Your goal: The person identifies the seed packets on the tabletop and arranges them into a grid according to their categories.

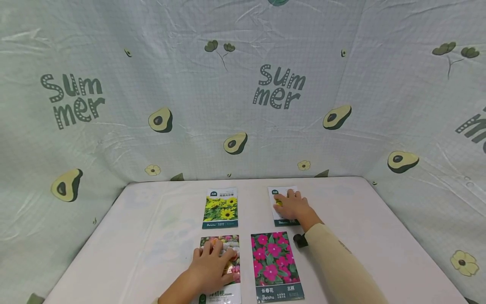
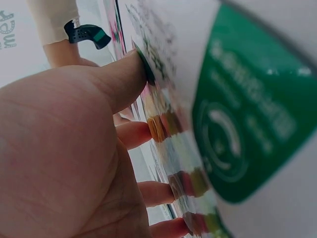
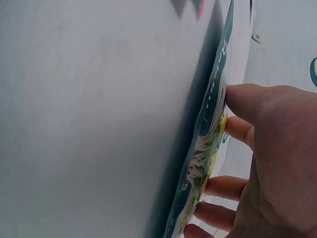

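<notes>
Fingers spread, my left hand (image 1: pixel 209 268) rests its fingertips on a flower seed packet (image 1: pixel 230 291) at the near left. Its thumb and fingertips touch the printed face in the left wrist view, beside a green label (image 2: pixel 247 124). Farther off, my right hand (image 1: pixel 293 207) lies over the back right seed packet (image 1: pixel 285 222), covering much of its picture. The right wrist view has the thumb and fingertips touching that packet's face (image 3: pixel 210 131), with yellow flowers partly visible. Neither hand curls round its packet.
A seed packet with yellow sunflowers (image 1: pixel 220 209) lies at the back left, and one with pink flowers (image 1: pixel 275 266) at the near right. A black wrist strap (image 1: pixel 300 240) hangs at the right wrist. Behind the white table (image 1: pixel 152 253) hangs an avocado-print cloth (image 1: pixel 190 93).
</notes>
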Available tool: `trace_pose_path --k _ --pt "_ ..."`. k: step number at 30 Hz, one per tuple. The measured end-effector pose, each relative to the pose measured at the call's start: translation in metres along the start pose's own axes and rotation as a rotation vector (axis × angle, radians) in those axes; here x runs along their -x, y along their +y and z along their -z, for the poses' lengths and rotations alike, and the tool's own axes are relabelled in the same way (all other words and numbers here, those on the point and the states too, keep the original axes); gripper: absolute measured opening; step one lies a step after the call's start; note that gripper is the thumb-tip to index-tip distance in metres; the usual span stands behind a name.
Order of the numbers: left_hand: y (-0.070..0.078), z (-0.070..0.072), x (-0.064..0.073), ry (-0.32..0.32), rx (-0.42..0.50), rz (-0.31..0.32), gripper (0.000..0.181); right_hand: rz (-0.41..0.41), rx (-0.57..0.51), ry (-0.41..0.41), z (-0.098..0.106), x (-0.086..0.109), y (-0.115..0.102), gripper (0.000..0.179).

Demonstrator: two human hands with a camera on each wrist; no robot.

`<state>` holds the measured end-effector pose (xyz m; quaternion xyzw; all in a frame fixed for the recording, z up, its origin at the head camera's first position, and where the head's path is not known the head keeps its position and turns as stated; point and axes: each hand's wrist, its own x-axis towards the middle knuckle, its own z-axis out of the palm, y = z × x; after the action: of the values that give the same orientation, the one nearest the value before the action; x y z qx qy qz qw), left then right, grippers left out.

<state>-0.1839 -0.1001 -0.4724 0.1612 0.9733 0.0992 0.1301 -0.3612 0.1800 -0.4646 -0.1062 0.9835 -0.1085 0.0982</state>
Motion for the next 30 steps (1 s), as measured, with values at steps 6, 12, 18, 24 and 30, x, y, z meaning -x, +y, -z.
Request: trace_pose_path --k 6,12,18,24,30 --pt "0.001 0.002 -0.001 -0.021 0.004 0.012 0.06 -0.001 0.003 0.004 0.001 0.0 -0.005 0.054" --pt "0.001 0.001 0.0 -0.009 -0.013 0.009 0.06 -0.006 -0.006 0.002 0.001 0.001 -0.009 0.055" --pt "0.001 0.001 0.0 -0.006 -0.013 0.004 0.06 0.002 -0.01 0.004 0.0 -0.001 -0.011 0.055" --pt "0.0 0.0 -0.001 -0.006 -0.009 0.007 0.06 0.009 -0.016 0.005 0.0 -0.001 -0.016 0.055" --pt "0.001 0.0 0.0 0.007 -0.014 0.001 0.06 0.013 -0.005 -0.002 -0.001 -0.002 -0.018 0.055"
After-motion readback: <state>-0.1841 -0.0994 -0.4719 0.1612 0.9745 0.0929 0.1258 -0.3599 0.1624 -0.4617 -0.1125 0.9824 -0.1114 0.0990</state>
